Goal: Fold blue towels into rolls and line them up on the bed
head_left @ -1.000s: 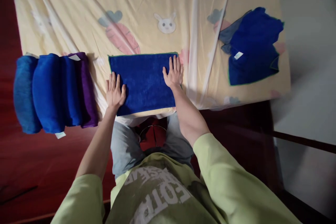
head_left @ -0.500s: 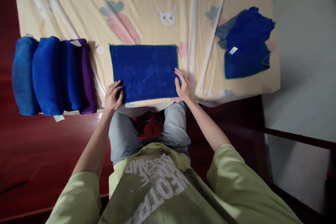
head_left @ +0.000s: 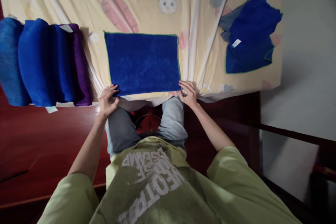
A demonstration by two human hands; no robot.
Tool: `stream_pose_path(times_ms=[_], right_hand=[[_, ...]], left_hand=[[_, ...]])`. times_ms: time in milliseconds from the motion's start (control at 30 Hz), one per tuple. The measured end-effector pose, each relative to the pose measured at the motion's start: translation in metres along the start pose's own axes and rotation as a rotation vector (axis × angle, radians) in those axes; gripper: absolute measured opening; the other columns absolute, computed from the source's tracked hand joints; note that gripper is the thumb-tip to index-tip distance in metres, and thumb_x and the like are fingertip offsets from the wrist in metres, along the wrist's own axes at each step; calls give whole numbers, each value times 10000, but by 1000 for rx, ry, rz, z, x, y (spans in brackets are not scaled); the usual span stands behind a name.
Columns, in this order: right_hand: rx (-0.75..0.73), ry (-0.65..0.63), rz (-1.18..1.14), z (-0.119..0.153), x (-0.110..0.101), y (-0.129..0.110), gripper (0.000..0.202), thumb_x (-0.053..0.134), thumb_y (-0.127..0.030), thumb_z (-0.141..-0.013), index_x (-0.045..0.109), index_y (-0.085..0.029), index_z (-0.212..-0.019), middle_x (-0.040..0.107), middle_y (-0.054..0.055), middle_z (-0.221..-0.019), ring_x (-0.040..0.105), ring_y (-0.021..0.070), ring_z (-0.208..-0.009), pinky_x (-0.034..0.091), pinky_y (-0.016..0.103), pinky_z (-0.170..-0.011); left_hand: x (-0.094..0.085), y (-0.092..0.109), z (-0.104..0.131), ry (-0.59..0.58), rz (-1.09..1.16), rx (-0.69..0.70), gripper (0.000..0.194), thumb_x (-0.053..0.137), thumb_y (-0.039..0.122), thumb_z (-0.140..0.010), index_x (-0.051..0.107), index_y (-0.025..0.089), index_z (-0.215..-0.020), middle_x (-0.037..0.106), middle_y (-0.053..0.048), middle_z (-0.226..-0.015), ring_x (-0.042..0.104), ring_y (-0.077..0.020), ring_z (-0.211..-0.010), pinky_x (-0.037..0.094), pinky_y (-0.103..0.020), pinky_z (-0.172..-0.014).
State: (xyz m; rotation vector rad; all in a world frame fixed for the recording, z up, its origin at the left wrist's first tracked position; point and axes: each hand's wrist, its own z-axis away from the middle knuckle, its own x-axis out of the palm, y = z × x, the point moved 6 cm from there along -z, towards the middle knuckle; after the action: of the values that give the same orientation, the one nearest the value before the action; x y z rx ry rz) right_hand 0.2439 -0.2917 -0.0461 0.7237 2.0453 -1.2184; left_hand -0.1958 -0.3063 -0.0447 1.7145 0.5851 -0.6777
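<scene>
So, blue cloth on creased sheet, red floor.

The one view is looking out from the wearer's head, facing forward and steeply down over the shirt and knees. It is taking in the near part of the covered table from close above, with both hands showing mid-picture.

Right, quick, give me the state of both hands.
Left hand: open, thumb apart, fingertips on the near left corner of the flat blue cloth.
Right hand: open, thumb apart, fingertips at its near right corner.
</scene>
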Motion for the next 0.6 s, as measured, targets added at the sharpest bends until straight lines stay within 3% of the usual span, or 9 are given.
stream_pose_path(times_ms=[167, 333, 600], right_hand=[[19, 8, 40, -8, 6, 3, 375, 591, -175, -855, 730, -250, -1195, 716, 86, -1287, 631, 296, -1246, 528, 572, -1095], [-61, -38, 58, -22, 14, 7, 362, 562, -109, -853, 751, -257, -1122, 743, 58, -1237, 644, 279, -1250, 490, 579, -1124], [7, 0, -61, -20, 19, 11, 421, 528, -54, -842, 748, -250, -1143, 763, 55, -1155, 689, 267, -1188, 567, 536, -1062]], left_hand=[[-5, -3, -9, -43, -4, 45, 269, 629, 342, -837, 700, 254, -1081, 709, -80, -1273, 590, -306, -1276, 430, -539, -1117], [-5, -14, -22, -77, -17, 138, 305, 664, 422, -813, 700, 264, -1072, 712, -87, -1230, 604, -326, -1210, 440, -541, -1080], [-2, -18, -27, 59, -2, 1, 268, 599, 382, -821, 728, 235, -1004, 739, -80, -1075, 653, -290, -1087, 474, -495, -1032]])
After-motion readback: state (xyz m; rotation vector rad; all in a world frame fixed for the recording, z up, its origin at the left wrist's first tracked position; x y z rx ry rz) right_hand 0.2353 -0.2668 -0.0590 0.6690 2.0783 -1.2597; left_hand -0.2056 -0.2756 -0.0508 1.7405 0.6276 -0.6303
